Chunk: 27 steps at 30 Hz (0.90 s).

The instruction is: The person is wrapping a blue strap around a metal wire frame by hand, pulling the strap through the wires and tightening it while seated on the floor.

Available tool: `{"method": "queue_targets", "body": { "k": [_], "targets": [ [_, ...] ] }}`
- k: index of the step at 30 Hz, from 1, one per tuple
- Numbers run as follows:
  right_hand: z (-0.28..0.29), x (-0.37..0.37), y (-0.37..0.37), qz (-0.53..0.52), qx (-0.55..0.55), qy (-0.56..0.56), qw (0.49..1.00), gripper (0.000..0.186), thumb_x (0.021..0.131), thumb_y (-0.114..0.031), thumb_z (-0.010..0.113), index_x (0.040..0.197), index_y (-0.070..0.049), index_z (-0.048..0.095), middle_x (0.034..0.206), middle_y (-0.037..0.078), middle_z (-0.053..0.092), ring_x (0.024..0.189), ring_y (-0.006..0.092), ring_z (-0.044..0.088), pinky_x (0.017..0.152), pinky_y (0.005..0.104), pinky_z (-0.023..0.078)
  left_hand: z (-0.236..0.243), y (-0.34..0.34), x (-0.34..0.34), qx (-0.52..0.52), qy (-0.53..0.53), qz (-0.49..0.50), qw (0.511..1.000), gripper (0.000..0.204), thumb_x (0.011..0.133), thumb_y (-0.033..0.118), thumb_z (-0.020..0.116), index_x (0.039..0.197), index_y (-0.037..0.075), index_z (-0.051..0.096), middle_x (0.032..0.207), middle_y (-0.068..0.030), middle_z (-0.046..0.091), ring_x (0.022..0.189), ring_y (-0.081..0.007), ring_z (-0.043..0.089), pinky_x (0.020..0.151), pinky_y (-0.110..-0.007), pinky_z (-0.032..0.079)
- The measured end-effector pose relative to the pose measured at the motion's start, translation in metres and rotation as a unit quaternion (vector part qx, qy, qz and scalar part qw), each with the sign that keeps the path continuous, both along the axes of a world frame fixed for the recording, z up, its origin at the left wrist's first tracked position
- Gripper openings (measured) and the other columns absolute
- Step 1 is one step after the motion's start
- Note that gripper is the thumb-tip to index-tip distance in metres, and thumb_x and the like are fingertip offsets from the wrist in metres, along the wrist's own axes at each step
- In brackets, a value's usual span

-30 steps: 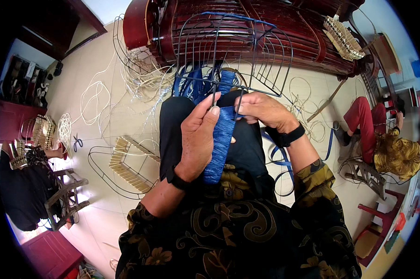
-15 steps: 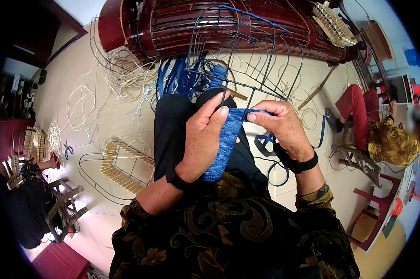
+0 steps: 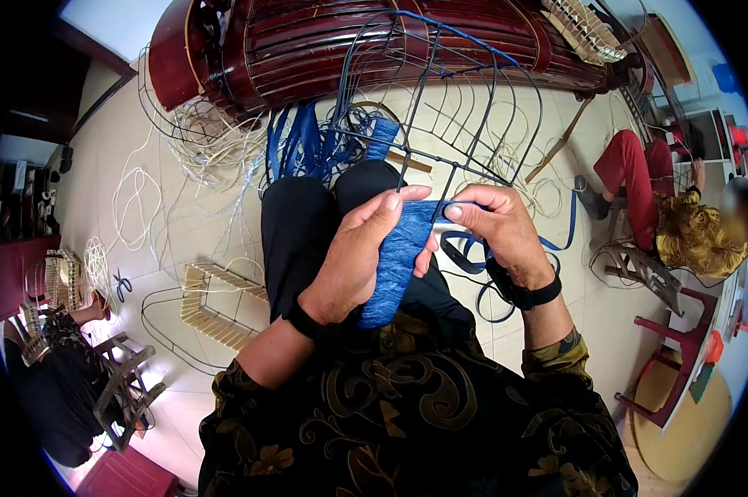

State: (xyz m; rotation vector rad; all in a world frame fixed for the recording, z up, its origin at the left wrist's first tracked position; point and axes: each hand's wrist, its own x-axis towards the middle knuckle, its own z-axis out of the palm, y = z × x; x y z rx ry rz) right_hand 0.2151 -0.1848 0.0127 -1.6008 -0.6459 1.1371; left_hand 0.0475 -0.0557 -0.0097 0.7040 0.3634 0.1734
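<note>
A black wire frame [image 3: 454,165] stands over my lap, its lower part covered by a panel of blue strip [image 3: 393,269] laid in close rows. My left hand [image 3: 349,261] is closed round that panel, thumb in front near an upright wire, some fingertips showing past the panel's right edge. At the panel's top right, my right hand [image 3: 498,228] pinches a blue strip [image 3: 453,204] between thumb and forefinger against a wire. More of the blue strip hangs in loops [image 3: 494,311] below and right of that hand.
Blue strips [image 3: 295,145] and tangled pale cords [image 3: 204,149] lie on the floor before my knees. A dark red slatted bench [image 3: 324,50] stands beyond. Left are a partly wrapped frame [image 3: 212,311] and scissors [image 3: 122,287]. People sit on stools at both sides.
More of the left fingertips show beside the panel's right edge. The right hand keeps its pinch on the strip, and the hanging loops have shifted. The whole view has turned slightly.
</note>
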Motion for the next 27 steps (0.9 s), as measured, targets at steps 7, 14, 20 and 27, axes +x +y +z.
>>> {"method": "queue_targets", "body": {
  "k": [7, 14, 20, 27],
  "targets": [
    [-0.009, 0.007, -0.002, -0.010, -0.012, -0.049, 0.999, 0.019, 0.090, -0.018, 0.071, 0.081, -0.002, 0.068, 0.069, -0.005, 0.058, 0.065, 0.0027, 0.049, 0.058, 0.0212, 0.038, -0.002, 0.000, 0.002, -0.022, -0.003, 0.007, 1.000, 0.050, 0.108, 0.032, 0.033, 0.135, -0.008, 0.045, 0.089, -0.0165, 0.065, 0.067, -0.0183, 0.062, 0.064, -0.031, 0.052],
    [-0.004, 0.002, -0.006, -0.033, -0.015, -0.059, 0.998, 0.020, 0.090, -0.018, 0.071, 0.079, -0.002, 0.068, 0.067, -0.005, 0.058, 0.062, 0.0026, 0.049, 0.055, 0.0211, 0.038, -0.006, 0.002, 0.003, -0.007, 0.004, -0.007, 1.000, 0.048, 0.107, 0.030, 0.033, 0.135, -0.008, 0.045, 0.090, -0.0181, 0.065, 0.068, -0.0210, 0.063, 0.064, -0.032, 0.053],
    [0.005, 0.003, -0.006, -0.024, -0.024, -0.071, 0.997, 0.017, 0.091, -0.018, 0.071, 0.083, -0.003, 0.071, 0.068, -0.005, 0.060, 0.064, 0.0024, 0.051, 0.057, 0.0204, 0.039, -0.017, 0.020, 0.016, -0.049, -0.034, -0.124, 0.990, 0.065, 0.105, 0.049, 0.030, 0.137, -0.006, 0.041, 0.093, -0.0198, 0.065, 0.079, -0.0284, 0.068, 0.074, -0.040, 0.056],
    [0.004, 0.007, 0.000, -0.009, 0.000, -0.086, 0.996, 0.016, 0.091, -0.016, 0.070, 0.083, -0.002, 0.071, 0.073, -0.001, 0.065, 0.069, 0.0055, 0.055, 0.063, 0.0237, 0.044, -0.033, 0.039, 0.056, -0.133, -0.059, -0.235, 0.961, 0.052, 0.103, 0.053, 0.033, 0.109, 0.004, 0.047, 0.082, -0.0238, 0.065, 0.072, -0.0382, 0.070, 0.059, -0.042, 0.061]
  ]
}}
